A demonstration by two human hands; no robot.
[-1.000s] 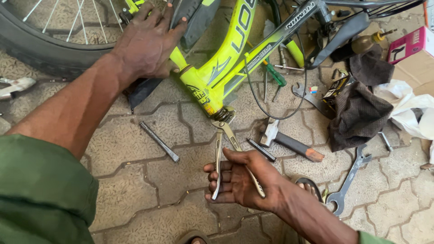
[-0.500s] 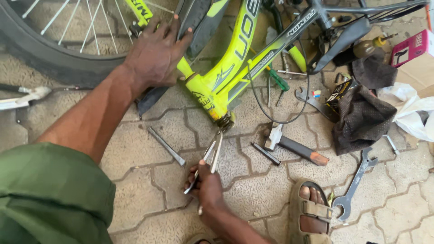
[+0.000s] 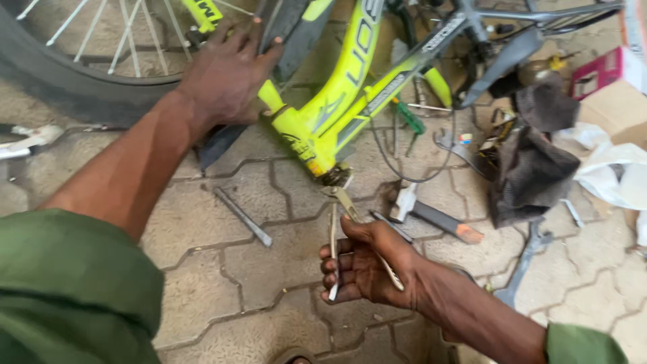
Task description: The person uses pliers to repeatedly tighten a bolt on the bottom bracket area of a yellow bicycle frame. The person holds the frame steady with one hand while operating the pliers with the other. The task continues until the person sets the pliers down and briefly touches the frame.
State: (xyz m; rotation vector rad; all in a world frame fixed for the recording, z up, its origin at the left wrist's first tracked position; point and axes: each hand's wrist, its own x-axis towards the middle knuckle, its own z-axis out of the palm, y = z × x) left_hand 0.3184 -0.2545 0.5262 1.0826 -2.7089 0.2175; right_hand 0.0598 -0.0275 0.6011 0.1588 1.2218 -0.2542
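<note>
Looking down through the head camera, I am bracing my left hand (image 3: 226, 74) flat, fingers spread and closing on nothing, against the lime-green bicycle frame (image 3: 337, 101) at about eleven o'clock in the view, right beside the black tyre (image 3: 60, 81) and its white spokes. My right hand (image 3: 367, 266) is sitting lower, at about five o'clock from the centre, and its grip is wrapping around the two metal handles of a pair of pliers (image 3: 335, 222); the handles are standing somewhat apart inside my curled fingers, so the grip is closing only partly. The nose of the pliers is pointing toward twelve o'clock and is meeting the dark, greasy bottom end of the frame (image 3: 335, 176), though I cannot tell exactly what the tip is biting on. On the paving-stone floor (image 3: 202, 222), a thin metal rod (image 3: 242, 216) is lying at nine o'clock from the pliers, well apart from them. At three o'clock from my right hand a hammer with a dark, orange-tipped handle (image 3: 441, 221) is resting, and farther out at four o'clock a grey spanner (image 3: 526, 259) is lying. A dark rag (image 3: 529, 172) is bunching at two o'clock, with crumpled white plastic (image 3: 613, 172) just beside it.
</note>
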